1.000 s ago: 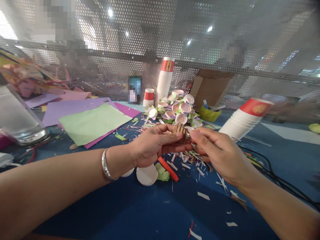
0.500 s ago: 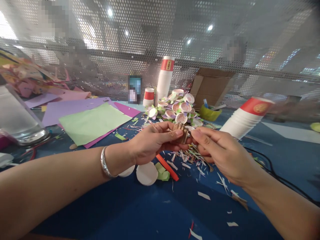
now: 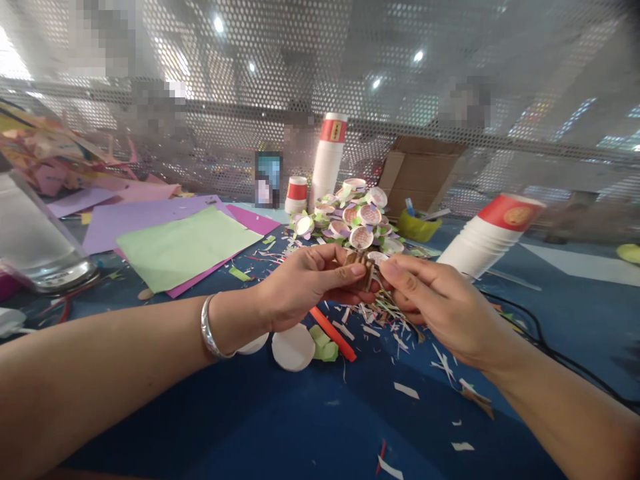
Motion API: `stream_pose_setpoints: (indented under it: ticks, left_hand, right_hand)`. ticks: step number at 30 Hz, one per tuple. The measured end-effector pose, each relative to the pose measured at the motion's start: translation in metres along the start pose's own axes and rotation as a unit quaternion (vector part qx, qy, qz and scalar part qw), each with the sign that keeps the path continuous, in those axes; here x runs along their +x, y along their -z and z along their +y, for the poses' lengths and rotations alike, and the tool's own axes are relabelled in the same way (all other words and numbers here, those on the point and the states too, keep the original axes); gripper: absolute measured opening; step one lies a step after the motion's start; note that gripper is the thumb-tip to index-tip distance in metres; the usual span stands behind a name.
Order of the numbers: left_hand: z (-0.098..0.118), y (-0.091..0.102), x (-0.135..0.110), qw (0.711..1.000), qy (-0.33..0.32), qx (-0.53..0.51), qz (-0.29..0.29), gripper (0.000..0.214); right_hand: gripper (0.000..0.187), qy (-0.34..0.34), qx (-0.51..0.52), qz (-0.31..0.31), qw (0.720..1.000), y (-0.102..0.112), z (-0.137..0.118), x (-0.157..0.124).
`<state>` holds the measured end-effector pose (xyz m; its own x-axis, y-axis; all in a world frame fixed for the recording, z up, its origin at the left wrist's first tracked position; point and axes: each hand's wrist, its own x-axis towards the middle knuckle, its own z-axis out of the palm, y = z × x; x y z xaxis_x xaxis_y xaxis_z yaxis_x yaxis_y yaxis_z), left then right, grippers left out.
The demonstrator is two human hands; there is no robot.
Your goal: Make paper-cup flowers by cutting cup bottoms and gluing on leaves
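My left hand point(image 3: 305, 283), with a silver bangle on its wrist, pinches a small brown fringed paper piece point(image 3: 364, 268) between thumb and fingers. My right hand point(image 3: 440, 307) meets it from the right, its thumb and forefinger closed on the same piece. Both hands hover above a heap of paper scraps point(image 3: 380, 317) on the blue table point(image 3: 280, 420). Just below my left hand lie white paper discs point(image 3: 293, 348), a red strip point(image 3: 333, 333) and a green scrap point(image 3: 323, 347).
Behind the hands stands a cluster of paper-cup flowers point(image 3: 357, 220). Stacks of red-rimmed cups stand at the back point(image 3: 327, 163) and lean at the right point(image 3: 487, 240). Coloured paper sheets point(image 3: 185, 243) lie left, by a clear container point(image 3: 35, 240). A cardboard box point(image 3: 423, 173) and black cables point(image 3: 545, 347) lie right.
Both hands have shifted slightly while working the brown piece; the piece now sits lower between the fingers and shows less. Nothing else has moved.
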<state>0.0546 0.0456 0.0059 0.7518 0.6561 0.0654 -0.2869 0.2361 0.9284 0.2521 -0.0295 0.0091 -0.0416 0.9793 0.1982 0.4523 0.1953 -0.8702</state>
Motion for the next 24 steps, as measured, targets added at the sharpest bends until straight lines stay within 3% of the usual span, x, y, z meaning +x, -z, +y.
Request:
stream_pose_setpoints:
  ticks: [3,7,11,21,24]
  left_hand:
    - [0.0025,0.0013,0.0004,1.0,-0.009,-0.008,-0.013,0.019]
    - [0.006,0.0049,0.0032,0.999,0.033,-0.022,-0.023,0.015]
    - [0.0057,0.0042,0.0051,0.998,0.05,-0.033,0.009,0.015]
    - [0.0027,0.0001,0.0015,1.0,-0.001,-0.019,0.01,0.017]
    - [0.0016,-0.0043,0.0006,0.999,-0.019,-0.014,0.041,0.018]
  right_hand:
    - [0.048,0.001,0.005,-0.002,1.0,0.0005,-0.0017,0.0006]
    - [0.049,-0.003,0.003,0.001,1.0,0.0009,-0.0017,0.0011]
    - [0.05,-0.014,0.014,0.007,1.0,0.0003,0.0004,0.0017]
    - [0.048,0.014,-0.016,0.012,1.0,0.0027,-0.0005,0.0006]
    - [0.047,0.012,-0.017,0.019,1.0,0.0019,-0.001,0.0006]
